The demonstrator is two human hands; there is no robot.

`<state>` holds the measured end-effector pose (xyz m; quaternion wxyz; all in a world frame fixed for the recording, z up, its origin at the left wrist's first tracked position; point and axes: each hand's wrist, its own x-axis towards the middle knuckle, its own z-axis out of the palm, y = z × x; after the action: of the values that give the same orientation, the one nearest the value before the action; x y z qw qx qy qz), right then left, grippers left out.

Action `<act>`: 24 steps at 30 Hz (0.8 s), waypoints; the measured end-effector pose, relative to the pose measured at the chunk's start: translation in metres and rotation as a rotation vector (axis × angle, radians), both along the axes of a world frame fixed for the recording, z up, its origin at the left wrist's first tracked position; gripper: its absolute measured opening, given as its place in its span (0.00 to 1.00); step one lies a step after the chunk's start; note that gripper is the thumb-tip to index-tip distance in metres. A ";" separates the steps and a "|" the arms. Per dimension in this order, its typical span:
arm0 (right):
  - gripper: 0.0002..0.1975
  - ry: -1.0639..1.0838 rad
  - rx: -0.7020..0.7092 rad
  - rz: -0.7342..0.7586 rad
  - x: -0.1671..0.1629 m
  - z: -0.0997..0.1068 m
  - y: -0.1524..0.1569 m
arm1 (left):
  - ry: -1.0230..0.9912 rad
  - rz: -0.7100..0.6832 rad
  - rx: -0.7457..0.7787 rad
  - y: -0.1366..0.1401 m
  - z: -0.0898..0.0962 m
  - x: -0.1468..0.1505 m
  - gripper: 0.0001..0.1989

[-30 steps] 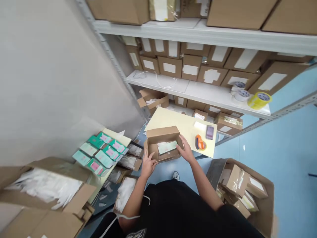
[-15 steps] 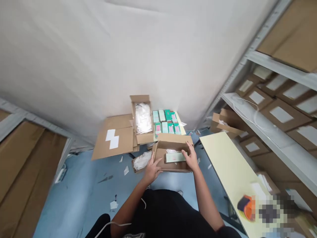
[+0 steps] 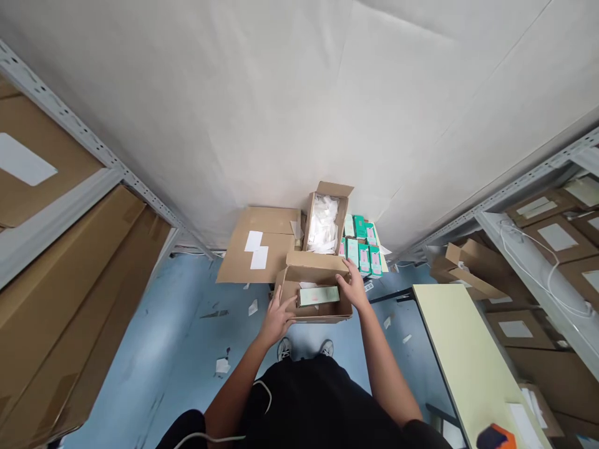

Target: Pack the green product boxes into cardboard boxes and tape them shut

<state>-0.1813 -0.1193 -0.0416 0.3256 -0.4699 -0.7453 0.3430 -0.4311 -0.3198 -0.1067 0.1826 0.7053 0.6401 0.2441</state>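
Observation:
Between my two hands is an open cardboard box (image 3: 291, 274), held up in front of my body. My left hand (image 3: 276, 320) grips its left side, fingers reaching over the wall. At the right side, my right hand (image 3: 354, 287) clasps the wall with its thumb inside. A slim pale green carton (image 3: 319, 296) lies on the bottom of the box, near my right thumb, with a bit of white paper behind it. Just beyond stands another open cardboard box (image 3: 343, 207) full of white paper or wrapping. To its right are several green and pink cartons (image 3: 364, 259) in rows.
A large cardboard piece with white labels (image 3: 234, 255) lies left of the boxes. A pale yellow table (image 3: 461, 337) stands at right, with an orange and dark object (image 3: 496, 436). Shelves of cartons flank both sides. Paper scraps (image 3: 223, 366) litter the blue floor (image 3: 187, 337).
My view has swung left, so the surroundings appear farther right. The held box now sits closer to the packed box, and my feet show below it. Both hands keep their hold.

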 end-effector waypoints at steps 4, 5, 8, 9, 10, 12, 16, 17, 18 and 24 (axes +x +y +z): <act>0.32 -0.035 0.008 0.031 -0.020 -0.003 0.037 | -0.014 -0.008 0.008 0.016 -0.004 -0.002 0.08; 0.32 -0.045 0.003 0.038 -0.024 -0.004 0.048 | -0.009 -0.014 0.005 0.021 -0.004 0.000 0.08; 0.33 -0.070 -0.003 0.066 -0.041 -0.010 0.085 | 0.012 -0.017 0.000 0.034 -0.001 0.005 0.10; 0.33 -0.075 0.001 0.077 -0.048 -0.012 0.099 | 0.019 -0.014 -0.004 0.038 0.000 0.006 0.10; 0.33 -0.080 0.004 0.090 -0.056 -0.014 0.114 | 0.024 -0.007 -0.009 0.042 0.001 0.007 0.10; 0.34 -0.086 0.003 0.109 -0.074 -0.016 0.145 | 0.032 0.009 -0.023 0.048 0.003 0.008 0.10; 0.37 -0.131 -0.027 0.109 -0.114 -0.017 0.209 | 0.053 0.035 -0.052 0.058 0.005 0.008 0.08; 0.37 -0.174 -0.034 0.105 -0.124 -0.017 0.224 | 0.060 0.037 -0.055 0.061 0.005 0.008 0.07; 0.38 -0.234 -0.038 0.102 -0.134 -0.017 0.238 | 0.066 0.041 -0.052 0.063 0.006 0.009 0.07; 0.41 -0.626 -0.045 0.134 -0.175 -0.027 0.289 | 0.079 0.104 0.012 0.069 0.005 0.013 0.04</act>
<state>-0.3565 0.1699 -0.0685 0.0468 -0.5096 -0.8307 0.2191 -0.4179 -0.2506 -0.1022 0.1401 0.6812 0.6811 0.2288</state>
